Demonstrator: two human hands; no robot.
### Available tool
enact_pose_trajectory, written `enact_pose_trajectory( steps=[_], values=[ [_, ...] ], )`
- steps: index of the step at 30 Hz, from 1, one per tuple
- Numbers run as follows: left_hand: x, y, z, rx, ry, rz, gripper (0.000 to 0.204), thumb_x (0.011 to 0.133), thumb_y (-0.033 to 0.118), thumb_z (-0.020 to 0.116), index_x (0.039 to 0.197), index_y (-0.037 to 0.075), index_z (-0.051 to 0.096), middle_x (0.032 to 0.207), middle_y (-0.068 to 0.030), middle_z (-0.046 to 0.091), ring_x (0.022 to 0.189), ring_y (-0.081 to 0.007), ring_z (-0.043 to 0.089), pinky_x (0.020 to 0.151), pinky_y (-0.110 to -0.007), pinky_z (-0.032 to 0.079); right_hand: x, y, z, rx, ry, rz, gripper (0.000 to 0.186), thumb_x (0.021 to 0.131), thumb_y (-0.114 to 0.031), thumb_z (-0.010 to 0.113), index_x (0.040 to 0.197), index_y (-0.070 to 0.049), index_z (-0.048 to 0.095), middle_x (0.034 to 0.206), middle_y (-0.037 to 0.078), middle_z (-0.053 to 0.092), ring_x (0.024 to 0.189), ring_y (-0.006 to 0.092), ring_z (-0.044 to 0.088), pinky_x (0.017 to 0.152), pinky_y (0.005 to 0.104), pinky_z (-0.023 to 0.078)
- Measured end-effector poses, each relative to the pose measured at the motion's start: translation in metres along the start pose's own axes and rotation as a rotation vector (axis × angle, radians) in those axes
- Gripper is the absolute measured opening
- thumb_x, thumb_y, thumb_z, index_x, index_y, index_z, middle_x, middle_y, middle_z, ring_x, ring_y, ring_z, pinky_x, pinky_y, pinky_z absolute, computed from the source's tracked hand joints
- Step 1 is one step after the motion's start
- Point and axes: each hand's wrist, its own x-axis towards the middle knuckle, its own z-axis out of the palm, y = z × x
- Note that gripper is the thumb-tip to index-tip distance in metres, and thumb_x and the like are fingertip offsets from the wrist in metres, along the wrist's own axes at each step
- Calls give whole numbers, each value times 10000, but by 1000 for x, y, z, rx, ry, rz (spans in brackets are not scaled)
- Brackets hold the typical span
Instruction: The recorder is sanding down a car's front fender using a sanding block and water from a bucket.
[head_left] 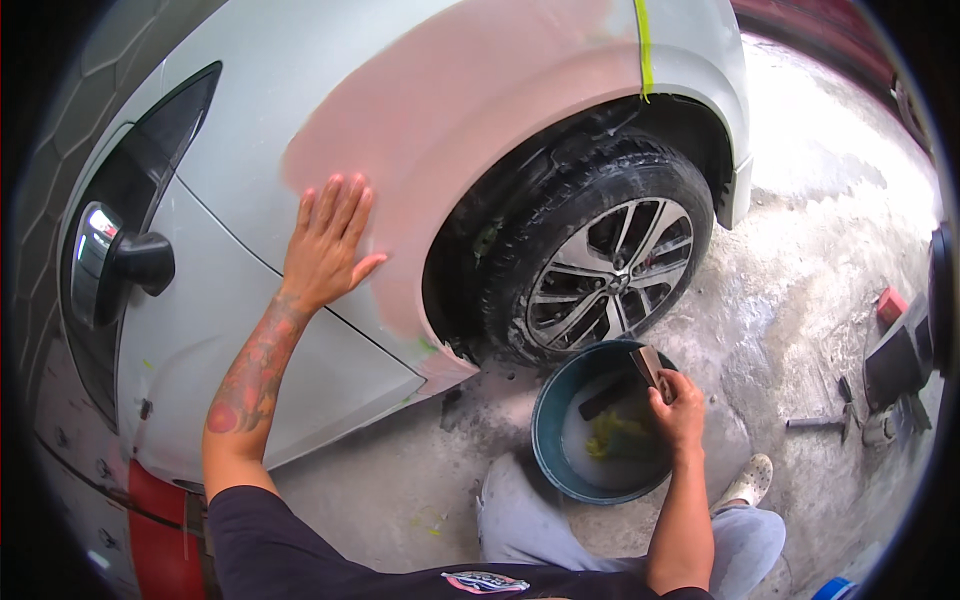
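My left hand [328, 245] lies flat on a car's pale fender, fingers spread, at the lower edge of a matte pink patch [440, 120]. Nothing is held in it. Over the right side of a dark green bucket [548, 452], my right hand [682, 412] grips what looks like a thin, flat sanding block [650, 367], brown on its visible face. Cloudy water fills the lower part of the bucket. A yellow-green cloth or sponge [618, 437] and a dark flat piece [602, 400] are in that water.
Above the bucket is the car's wheel [620, 282], wet around the tyre. Yellow-green tape [644, 50] runs down the fender to the arch. A side mirror [140, 262] sticks out at left. On the concrete at right lie a hammer-like tool [822, 423] and a red block [890, 305].
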Motion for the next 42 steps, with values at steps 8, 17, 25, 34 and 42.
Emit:
enact_pose_trajectory(
  steps=[8,17,25,34,42],
  values=[
    [125,6,-31,118,-37,115,898,863,714,506,1579,214,296,1656,50,214,1547,-255,90,1208,-609,-59,3,-3,-4,56,-43,15,350,748,-226,759,1077,-120,704,948,123,689,937,335,643,900,434,471],
    [335,73,-29,124,18,371,856,938,653,452,1552,72,316,1627,-41,295,1545,-277,90,1209,-616,-61,3,-3,0,-34,-36,-37,342,755,-246,759,1067,-119,695,984,119,706,983,347,647,946,428,458],
    [297,51,-15,119,120,305,798,951,622,450,1563,126,318,1636,-36,279,1543,-302,99,1201,-628,-63,5,1,-6,25,-56,20,341,762,-245,757,1071,-117,689,966,107,697,963,326,646,931,419,459],
    [247,35,-24,133,78,275,776,953,603,466,1552,124,349,1650,-49,243,1547,-319,60,1187,-648,-70,4,-9,-8,-77,-46,19,332,772,-244,751,1074,-121,688,970,103,693,954,311,646,921,410,467],
    [215,33,-30,119,172,263,728,961,519,519,1533,93,373,1555,-125,415,1487,-361,277,1191,-630,143,4,-8,-8,-59,-65,44,338,764,-249,753,1069,-117,693,980,111,694,952,320,647,914,411,474]
  ],
)
